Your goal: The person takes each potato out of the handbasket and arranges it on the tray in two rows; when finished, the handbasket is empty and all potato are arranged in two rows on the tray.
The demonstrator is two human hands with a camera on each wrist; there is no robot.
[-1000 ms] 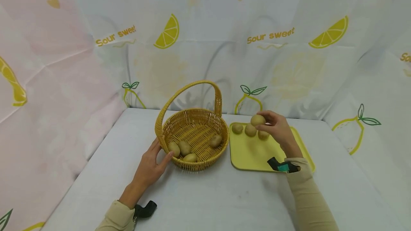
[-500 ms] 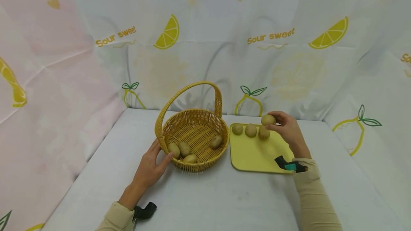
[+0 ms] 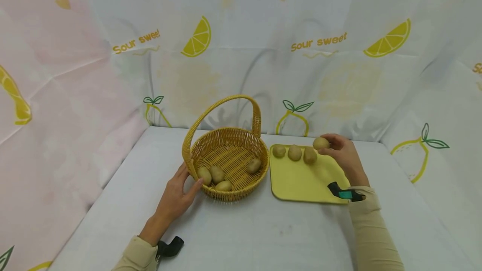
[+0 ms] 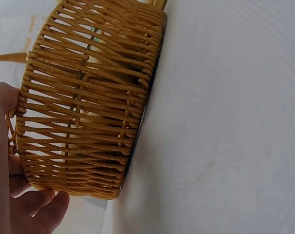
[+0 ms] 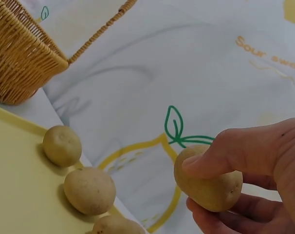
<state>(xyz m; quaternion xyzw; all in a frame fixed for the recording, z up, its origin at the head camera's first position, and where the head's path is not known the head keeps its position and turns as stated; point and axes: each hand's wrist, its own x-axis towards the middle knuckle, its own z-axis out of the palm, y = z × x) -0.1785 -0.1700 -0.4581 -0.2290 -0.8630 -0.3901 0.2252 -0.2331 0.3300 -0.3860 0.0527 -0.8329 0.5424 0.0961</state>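
My right hand (image 3: 345, 158) pinches a potato (image 5: 208, 183) between thumb and fingers, held above the back right part of the yellow tray (image 3: 301, 183). Along the tray's back edge lie three potatoes in a row: a left one (image 3: 279, 151), a middle one (image 3: 295, 152) and a right one (image 3: 310, 155). My left hand (image 3: 175, 195) grips the left side of the wicker basket (image 3: 231, 158), thumb at the rim and fingers against the outer wall. Several potatoes rest in the basket, three near my left thumb and one potato (image 3: 254, 165) at the right.
The basket's tall arched handle (image 3: 222, 103) rises over it. Tray and basket stand side by side on a white-covered table (image 3: 241, 237). A lemon-print cloth (image 3: 241, 70) hangs behind the table and at both sides.
My right hand has moved to the right with its potato, from above the tray's row to beyond the row's right end. The left hand and basket have stayed put.
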